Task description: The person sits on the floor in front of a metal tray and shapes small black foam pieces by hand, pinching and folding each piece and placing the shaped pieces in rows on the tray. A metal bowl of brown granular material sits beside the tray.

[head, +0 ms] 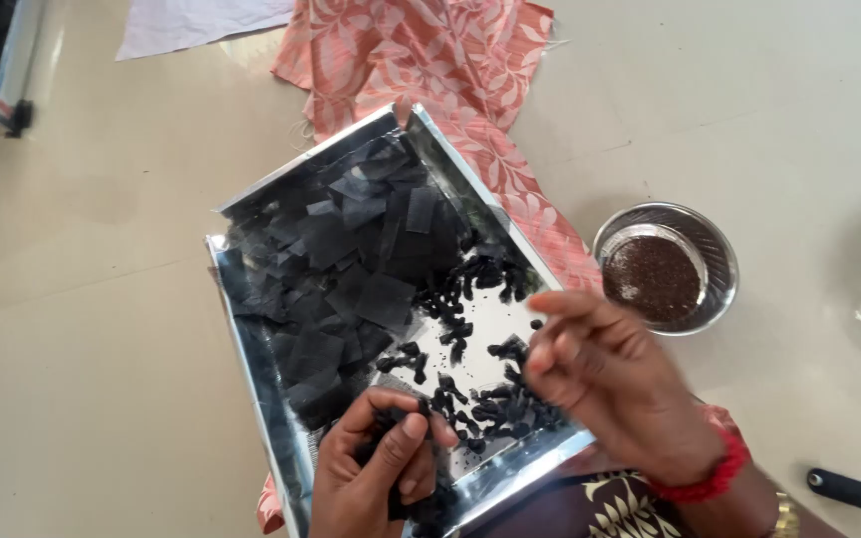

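Observation:
A shiny steel tray (241,299) lies tilted on my lap. Its far half is covered with several flat black cloth squares (351,249). Small rolled black pieces (470,399) are heaped on its near right part. My left hand (371,478) is at the tray's near edge, its fingers closed on a black cloth piece (391,423). Over the rolled pieces hovers my right hand (610,389), blurred, fingers curled and pinched together; whether anything is in them is hidden. A red bangle (710,483) circles that wrist.
A small steel bowl (715,254) holding dark brown seeds stands on the floor right of the tray. Peach floral cloth (450,60) runs beyond and under the tray. A small black cylinder (842,488) lies at lower right. White paper (191,22) is at the top.

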